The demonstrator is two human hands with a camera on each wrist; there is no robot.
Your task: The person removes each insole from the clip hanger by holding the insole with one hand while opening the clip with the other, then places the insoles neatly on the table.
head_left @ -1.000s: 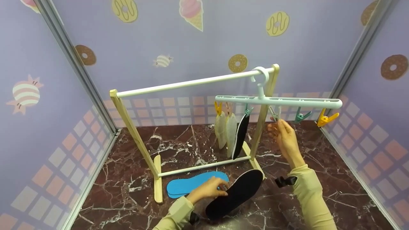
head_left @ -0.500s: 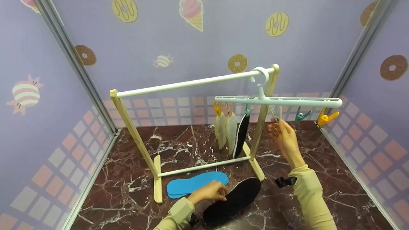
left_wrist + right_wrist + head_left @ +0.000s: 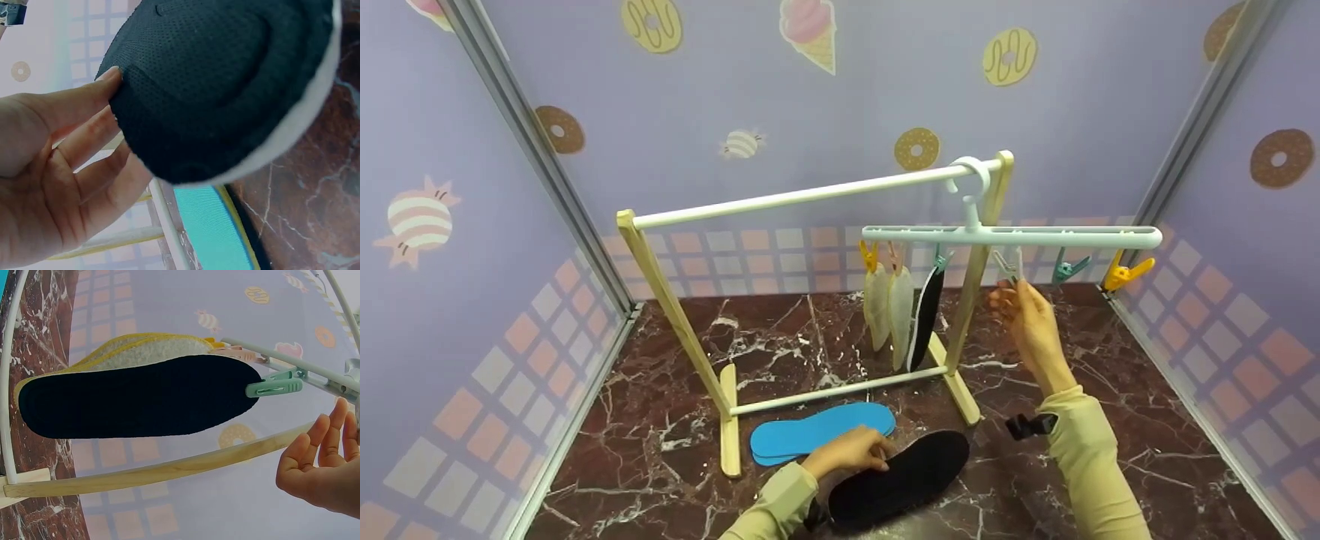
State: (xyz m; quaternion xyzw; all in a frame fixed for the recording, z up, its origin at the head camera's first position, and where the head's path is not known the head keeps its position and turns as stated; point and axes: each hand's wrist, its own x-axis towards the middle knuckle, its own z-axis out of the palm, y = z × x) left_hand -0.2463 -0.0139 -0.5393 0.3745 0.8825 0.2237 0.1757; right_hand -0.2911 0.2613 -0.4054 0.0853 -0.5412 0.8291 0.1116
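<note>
My left hand (image 3: 851, 450) pinches one edge of a black, foot-shaped insole (image 3: 915, 480) with a perforated, cloth-like face and a pale rim, thumb on the black face and fingers behind. It sits low over the dark red marble-patterned tabletop (image 3: 660, 450), just in front of the stacked flat blue insoles (image 3: 810, 431); I can't tell whether its near end touches down. My right hand (image 3: 1033, 330) is raised, thumb and fingertips closed about the lower end of a pale grey plastic clip (image 3: 1019, 262) under the white plastic hanger (image 3: 1072, 238). I'd judge the insole light, bendy and not easily slipped, nothing fragile; pinched at one side it should sag or twist, so a hold closer to an end would keep it straighter. Its long axis slants from near left to far right, black face up; which end is the toe, I can't say for certain.
</note>
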